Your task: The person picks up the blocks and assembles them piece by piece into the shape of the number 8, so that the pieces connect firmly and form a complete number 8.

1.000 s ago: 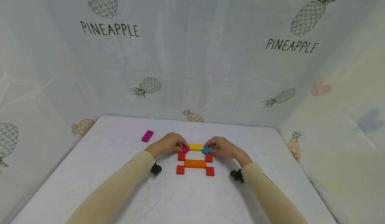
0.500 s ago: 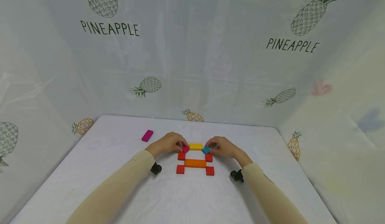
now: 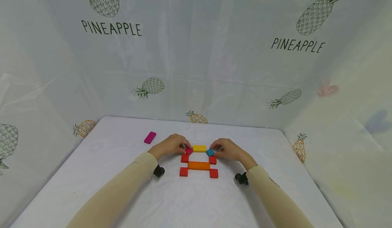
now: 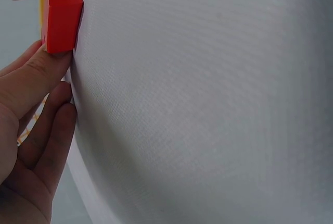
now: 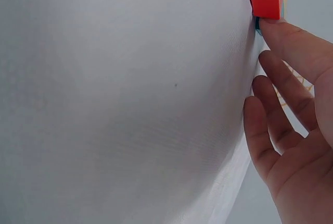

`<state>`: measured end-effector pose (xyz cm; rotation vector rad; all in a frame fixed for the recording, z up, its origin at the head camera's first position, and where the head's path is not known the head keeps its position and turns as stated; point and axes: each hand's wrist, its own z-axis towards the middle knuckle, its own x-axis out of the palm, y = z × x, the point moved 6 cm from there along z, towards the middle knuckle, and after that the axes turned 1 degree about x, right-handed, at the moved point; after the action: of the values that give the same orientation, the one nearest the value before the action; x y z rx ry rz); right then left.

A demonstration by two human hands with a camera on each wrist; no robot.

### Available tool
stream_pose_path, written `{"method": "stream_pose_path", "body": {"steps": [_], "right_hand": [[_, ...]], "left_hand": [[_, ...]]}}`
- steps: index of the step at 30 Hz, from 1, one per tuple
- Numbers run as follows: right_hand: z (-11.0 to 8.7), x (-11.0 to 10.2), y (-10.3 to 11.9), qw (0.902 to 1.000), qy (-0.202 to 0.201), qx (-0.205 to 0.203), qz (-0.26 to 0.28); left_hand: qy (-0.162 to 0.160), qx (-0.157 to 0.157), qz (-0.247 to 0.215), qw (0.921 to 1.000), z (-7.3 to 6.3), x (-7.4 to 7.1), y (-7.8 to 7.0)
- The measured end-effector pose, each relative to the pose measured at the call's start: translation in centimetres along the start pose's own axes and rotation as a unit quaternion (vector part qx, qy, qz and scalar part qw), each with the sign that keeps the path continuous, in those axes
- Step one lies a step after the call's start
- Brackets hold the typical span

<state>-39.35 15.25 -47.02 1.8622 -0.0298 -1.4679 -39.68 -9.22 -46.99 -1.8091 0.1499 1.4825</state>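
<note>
My left hand [image 3: 172, 145] pinches a pinkish-red block [image 3: 188, 151] between thumb and fingers in the head view. Opposite it, my right hand [image 3: 227, 149] pinches a small blue block [image 3: 210, 152]. Both blocks lie slanted at the ends of a yellow block [image 3: 199, 148]. Just nearer than them sit a left red block [image 3: 185, 158] and a right red block [image 3: 212, 160]. An orange block [image 3: 199, 166] spans the middle, with a front-left red block [image 3: 183, 172] and a front-right red block [image 3: 213, 173] at its near corners. In the left wrist view, the thumb lies against a red block [image 4: 63, 15].
A loose magenta block [image 3: 150, 137] lies beyond my left hand on the white-covered table [image 3: 196, 200]. A pale curtain [image 3: 196, 51] printed with pineapples hangs behind the table's far edge and along the sides.
My right fingers have shifted slightly to the right, and the blue block has turned a little. My left hand and the other blocks stay where they were.
</note>
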Motion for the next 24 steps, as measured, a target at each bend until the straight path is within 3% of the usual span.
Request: {"method": "stream_pose_path", "body": {"steps": [24], "right_hand": [[0.06, -0.16, 0.0, 0.9999, 0.009, 0.003, 0.011]], "left_hand": [[-0.001, -0.002, 0.003, 1.0, 0.1, 0.16, 0.38]]}}
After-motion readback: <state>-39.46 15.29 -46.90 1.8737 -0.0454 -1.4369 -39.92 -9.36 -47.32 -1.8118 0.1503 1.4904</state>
